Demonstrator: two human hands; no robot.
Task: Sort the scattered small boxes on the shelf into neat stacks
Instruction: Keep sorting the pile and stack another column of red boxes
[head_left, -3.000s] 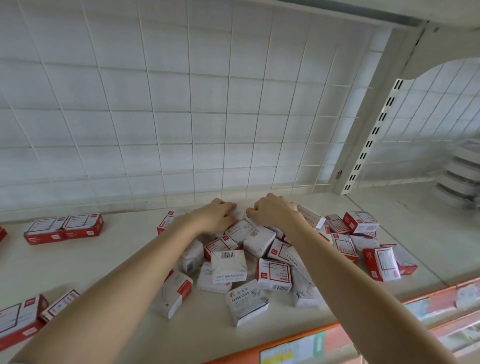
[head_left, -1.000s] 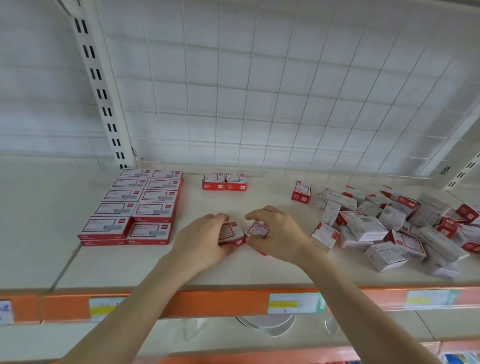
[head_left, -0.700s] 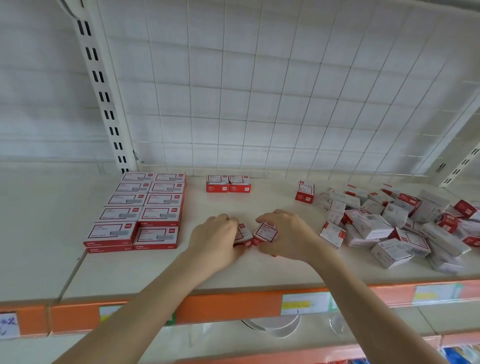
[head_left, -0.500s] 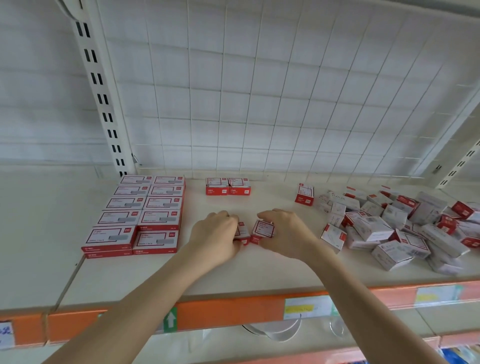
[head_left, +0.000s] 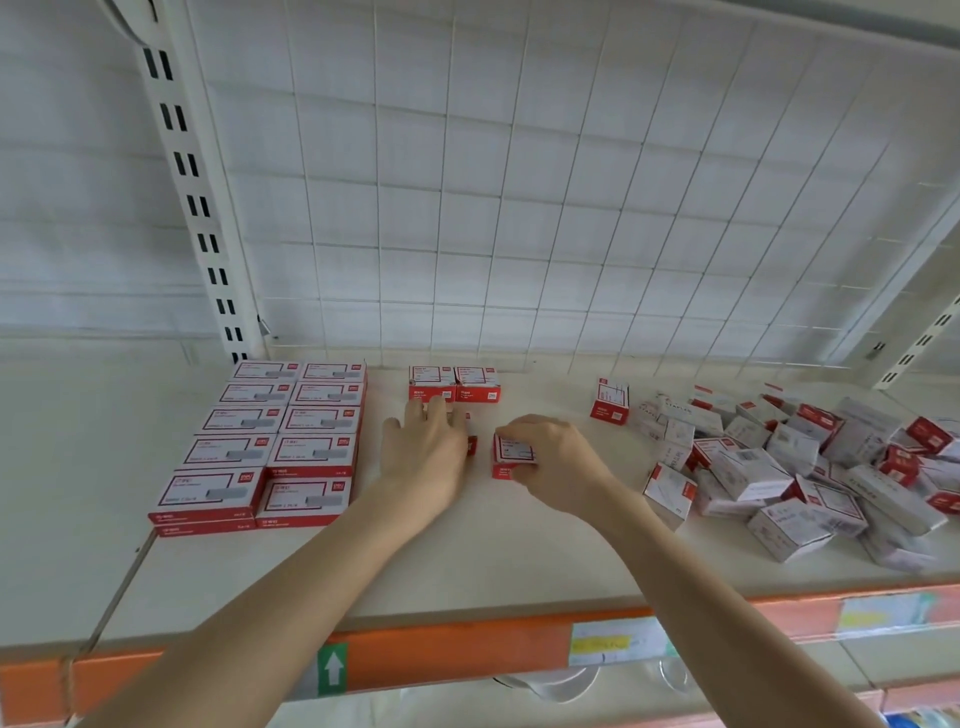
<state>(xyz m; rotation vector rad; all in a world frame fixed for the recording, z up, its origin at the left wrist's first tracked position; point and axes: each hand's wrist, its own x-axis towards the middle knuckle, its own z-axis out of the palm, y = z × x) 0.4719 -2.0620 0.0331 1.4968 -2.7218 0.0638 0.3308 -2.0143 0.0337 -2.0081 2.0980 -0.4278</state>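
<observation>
Stacks (head_left: 270, 441) leftward, loose pile (head_left: 779, 467) rightward, right hand (head_left: 556, 467) gripping box (head_left: 511, 449), left hand (head_left: 423, 457) spread flat

Both grips are mid-shelf (head_left: 467, 561), side by side with a small gap between them. Left grip (head_left: 423, 457) lies on top of the covered box (head_left: 471, 441), of which only the right edge shows. Right grip (head_left: 556, 467) wraps the held box (head_left: 511, 449), just right of the covered box and not touching it. Box pair (head_left: 454, 382) sits directly behind the left grip; can't tell if the fingertips touch it. Block of flat boxes (head_left: 275, 441) lies left of the left grip, in two columns with the front row two high. Lone box (head_left: 609, 401) stands behind-right of the right grip. Loose heap (head_left: 805, 467) is further right, well apart. Wire back panel (head_left: 519, 208) is behind everything, with the slotted upright (head_left: 192, 182) behind-left. Label strip (head_left: 452, 660) runs along the shelf front, nearer than both grips.
</observation>
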